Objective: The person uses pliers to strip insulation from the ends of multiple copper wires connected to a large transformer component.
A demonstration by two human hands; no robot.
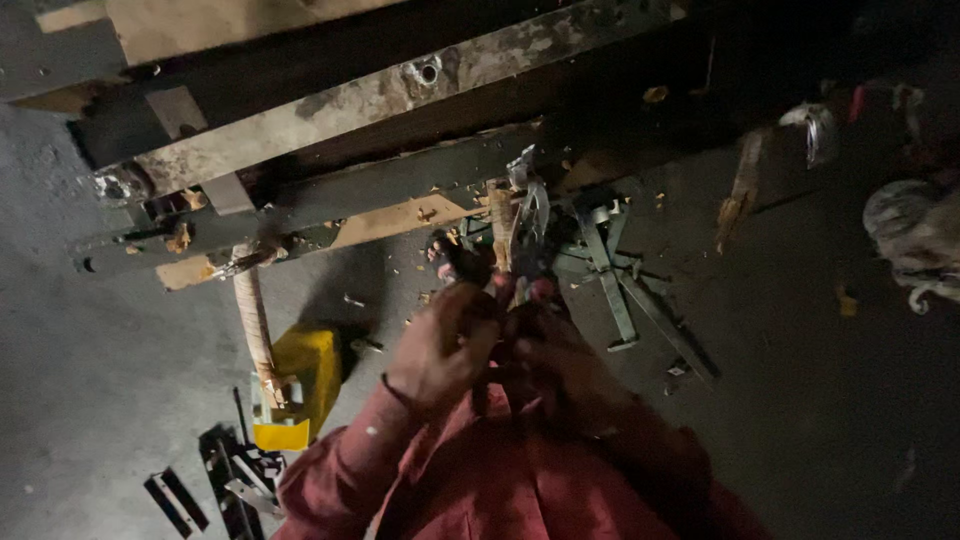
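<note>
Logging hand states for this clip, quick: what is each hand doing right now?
Left hand: closed around a dark tool handle.
Right hand: in shadow beside the left; its grip cannot be told.

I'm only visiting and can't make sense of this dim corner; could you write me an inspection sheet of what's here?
Surface: grey concrete floor, scattered with wood chips.
Job's things: light wooden stick, upright beside a metal clamp-like fixture; left hand and right hand meet just below it.
Clutter: yellow box-shaped tool against a bark-covered stick; black metal strips.
Grippers: both hands closed around something; what exactly is too dark to tell.
Cables: nothing seen.
Surroundings: worn wooden and metal beams; red sleeves.
</note>
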